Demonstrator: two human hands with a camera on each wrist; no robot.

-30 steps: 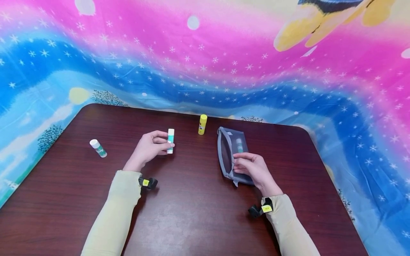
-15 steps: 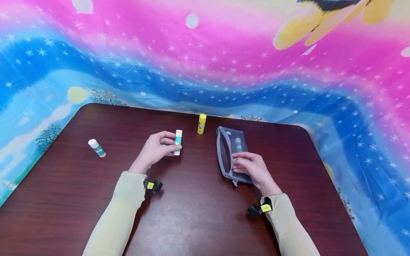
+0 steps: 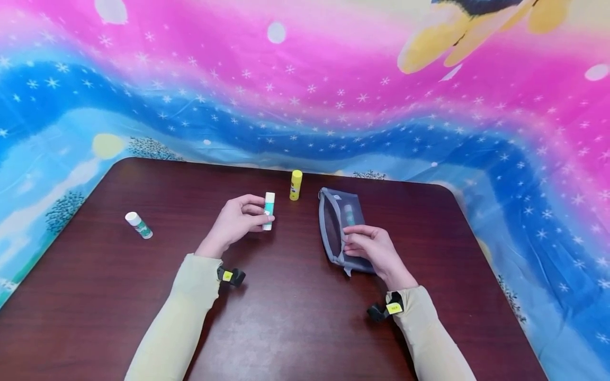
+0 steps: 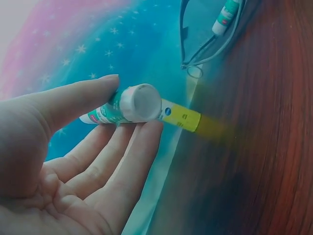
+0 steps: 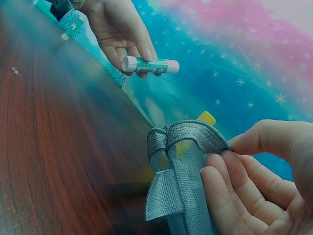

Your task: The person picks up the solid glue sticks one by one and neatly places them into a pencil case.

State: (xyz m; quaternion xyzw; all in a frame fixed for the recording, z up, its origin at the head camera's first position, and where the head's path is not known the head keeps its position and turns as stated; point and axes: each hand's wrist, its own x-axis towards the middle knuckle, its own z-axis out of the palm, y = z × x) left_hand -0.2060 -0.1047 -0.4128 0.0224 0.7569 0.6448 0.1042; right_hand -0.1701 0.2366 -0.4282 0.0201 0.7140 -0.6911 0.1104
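Between thumb and fingers, my left hand (image 3: pixel 236 221) pinches a green-and-white glue stick (image 3: pixel 269 211), upright above the table; its white cap end faces the left wrist camera. My right hand (image 3: pixel 374 248) pinches the zippered edge of a grey mesh zipper pouch (image 3: pixel 360 203), whose mouth gapes toward the left. Through the mesh shows another green-and-white glue stick (image 3: pixel 349 215) lying inside. A yellow glue stick (image 3: pixel 296 185) stands upright between the left hand and the pouch, farther back. The pouch's zipper edge (image 5: pixel 198 137) is close up in the right wrist view, held by thumb and fingertips.
A third green-and-white glue stick (image 3: pixel 138 225) with a white cap stands at the left of the dark wooden table (image 3: pixel 276 317). A patterned pink and blue cloth (image 3: pixel 267 116) hangs around the table's back and sides. Both wrists wear black camera straps.
My left hand has carried its glue stick to the right, toward the pouch, slowing in the last half second. My right hand keeps its hold on the pouch edge. The view has shifted slightly.
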